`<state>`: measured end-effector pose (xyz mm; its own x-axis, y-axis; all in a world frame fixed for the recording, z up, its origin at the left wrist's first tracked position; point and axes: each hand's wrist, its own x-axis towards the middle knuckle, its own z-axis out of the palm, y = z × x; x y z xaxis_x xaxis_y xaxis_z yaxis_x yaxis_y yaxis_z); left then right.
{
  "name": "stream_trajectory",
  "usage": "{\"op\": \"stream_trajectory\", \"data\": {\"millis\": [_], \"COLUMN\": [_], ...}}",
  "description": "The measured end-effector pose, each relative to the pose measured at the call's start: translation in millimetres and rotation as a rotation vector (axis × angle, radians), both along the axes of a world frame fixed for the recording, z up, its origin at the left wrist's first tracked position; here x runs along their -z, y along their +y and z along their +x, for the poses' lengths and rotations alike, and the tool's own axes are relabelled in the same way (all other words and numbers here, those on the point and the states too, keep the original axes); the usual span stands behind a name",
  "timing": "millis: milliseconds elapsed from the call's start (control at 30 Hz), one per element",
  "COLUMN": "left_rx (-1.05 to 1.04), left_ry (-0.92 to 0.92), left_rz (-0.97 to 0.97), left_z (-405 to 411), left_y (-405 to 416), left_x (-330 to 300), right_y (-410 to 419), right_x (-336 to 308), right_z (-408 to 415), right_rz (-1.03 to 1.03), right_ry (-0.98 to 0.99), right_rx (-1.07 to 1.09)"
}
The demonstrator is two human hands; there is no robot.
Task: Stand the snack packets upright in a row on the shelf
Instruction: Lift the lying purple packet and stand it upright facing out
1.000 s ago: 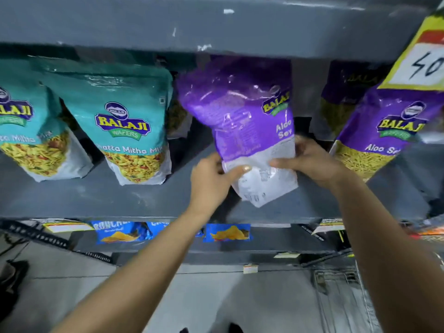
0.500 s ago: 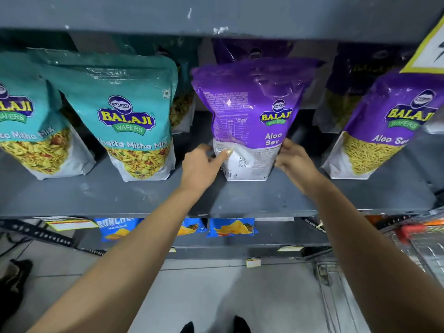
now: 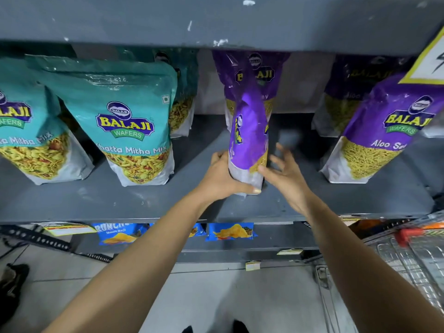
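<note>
Grey painted metal shelving [image 3: 144, 203] is carrying teal Khatta Mitha Mix pouches [image 3: 127, 121] to the left and a purple Aloo Sev pouch [image 3: 384, 131] to the right. Between them, the person's left hand [image 3: 223, 176] is clamping the white base of a glossy purple snack packet [image 3: 248, 138], turned edge-on and upright. The right hand [image 3: 286, 174] is hovering beside it, fingers [image 3: 282, 151] spread apart, thumb just touching the packet.

Pale tiled floor [image 3: 216, 296], wire trolley [image 3: 408, 255] at right – chipped grey paint overhead
</note>
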<state>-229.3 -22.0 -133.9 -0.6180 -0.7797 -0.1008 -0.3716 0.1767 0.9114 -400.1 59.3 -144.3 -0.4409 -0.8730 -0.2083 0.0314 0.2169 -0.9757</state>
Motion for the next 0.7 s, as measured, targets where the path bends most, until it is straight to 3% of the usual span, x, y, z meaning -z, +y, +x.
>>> {"op": "stream_trajectory", "data": {"millis": [267,367,500,600,700], "left_rx": [-0.122,-0.159,-0.07,0.018,-0.106], "left_ry": [0.063,0.053,0.079,0.283,0.571], "left_rz": [0.262,0.271,0.298,0.348,0.302], "left_z": [-0.7,-1.0,2.6,11.0,8.7], "left_y": [-23.1,-29.4,-36.2,-35.1,-33.5], "left_x": [-9.5,-18.8,-24.5,-41.7,-76.0], "right_y": [-0.5,-6.5,-4.7,-4.1,-16.6], "right_x": [-7.0,-17.9,-24.2,-42.8,-81.7], "right_z": [-22.5,-29.5,-26.6,-27.3,-30.2], "right_rz": [0.005,-0.085,-0.053,-0.234,-0.478], "right_ry": [0.208,0.125,0.125,-0.046,-0.096], "right_rx": [-0.079,-0.187,-0.27,-0.16,0.018]}}
